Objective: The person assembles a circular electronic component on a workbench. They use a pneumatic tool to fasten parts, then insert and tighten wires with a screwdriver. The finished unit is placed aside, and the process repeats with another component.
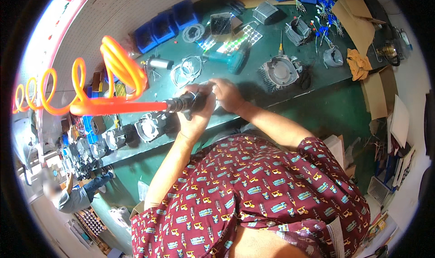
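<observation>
My left hand (202, 114) is wrapped round a black air tool (185, 103), its body partly hidden by my fingers. An orange coiled air hose (122, 107) runs from the tool's rear end off to the left. Right beside it, at the tool's front end, my right hand (228, 94) has its fingers curled closed. Something pale and small shows between the two hands, but I cannot make out what it is. Beyond them on the green bench lie a teal cordless drill (232, 59) and a loop of pale wire (188, 68). A finned metal motor housing (279, 72) sits farther right.
Several metal housings (147, 127) line the bench's left part. Blue bins (164, 26) stand along the back, near a sheet of round stickers (248, 35). A screwdriver (281, 45), blue-connector wires (322, 31) and an orange cloth (358, 64) lie to the right. Another person (74, 198) is at far left.
</observation>
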